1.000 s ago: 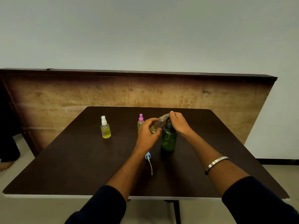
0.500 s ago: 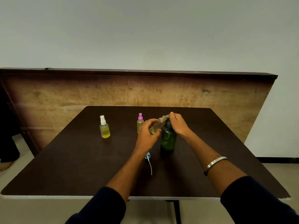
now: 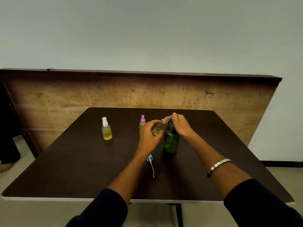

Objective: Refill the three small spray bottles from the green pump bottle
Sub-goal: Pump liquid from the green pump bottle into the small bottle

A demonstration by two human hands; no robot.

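Note:
The green pump bottle (image 3: 170,141) stands upright near the middle of the dark table (image 3: 82,169). My right hand (image 3: 181,125) rests on its pump head, fingers curled over the spout. My left hand (image 3: 148,136) grips a small clear spray bottle (image 3: 159,126) without its cap, tilted with its mouth up against the pump spout. Its blue cap with dip tube (image 3: 150,161) lies on the table in front of the green bottle. A white-capped spray bottle (image 3: 106,129) with yellow liquid stands to the left. A pink-capped spray bottle (image 3: 142,124) stands just behind my left hand.
A tall wooden board (image 3: 65,99) leans upright behind the table's far edge. The table's near edge (image 3: 65,198) runs across the bottom of the view. At the far left a person's foot (image 3: 5,167) rests on the floor.
The hands and the bottles stay almost where they were; my right hand still sits on the pump head, and the small bottle stays at the spout.

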